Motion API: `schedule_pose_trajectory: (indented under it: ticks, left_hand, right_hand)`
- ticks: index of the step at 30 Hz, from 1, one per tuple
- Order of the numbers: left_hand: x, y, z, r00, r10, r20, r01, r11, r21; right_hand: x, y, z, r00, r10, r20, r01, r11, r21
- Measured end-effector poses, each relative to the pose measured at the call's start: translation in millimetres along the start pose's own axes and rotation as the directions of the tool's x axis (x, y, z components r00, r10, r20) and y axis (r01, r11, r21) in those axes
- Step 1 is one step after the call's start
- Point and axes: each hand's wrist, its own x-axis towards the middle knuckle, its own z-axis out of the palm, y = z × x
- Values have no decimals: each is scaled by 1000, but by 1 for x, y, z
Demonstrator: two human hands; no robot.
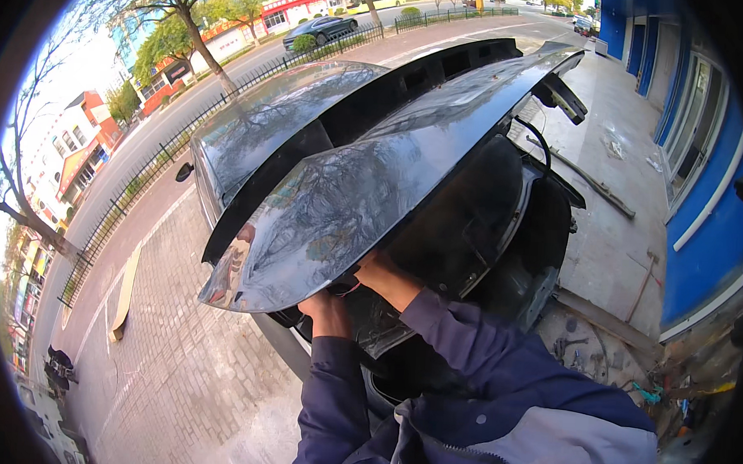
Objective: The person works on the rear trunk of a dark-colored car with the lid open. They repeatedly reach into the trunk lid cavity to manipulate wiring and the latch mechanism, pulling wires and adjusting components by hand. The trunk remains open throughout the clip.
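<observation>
Two hands, left hand (328, 306) and right hand (380, 274), reach under the raised trunk lid (365, 182) at frame centre; finger positions hidden, grip undeterminable. Open paving (175, 364) lower left.

Raised trunk lid (348, 198) close over hands (378, 274)

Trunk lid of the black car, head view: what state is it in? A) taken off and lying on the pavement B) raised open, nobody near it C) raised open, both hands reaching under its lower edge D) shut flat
C: the glossy trunk lid is tilted up over the open trunk, and the left hand and right hand both reach in beneath its lower edge, fingers hidden by it.
</observation>
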Motion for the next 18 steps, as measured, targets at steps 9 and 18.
schedule_pose_trajectory:
  ticks: [9, 18]
  left_hand:
    - [-39, -2, -15, 941, -116, 319, 55, 980, 194]
    - [-24, 22, 4, 999, 14, 47, -27, 953, 303]
  right_hand:
    - [9, -68, -43, 740, 601, 303, -636, 478, 605]
    - [44, -67, -58, 576, 739, 348, -631, 131, 765]
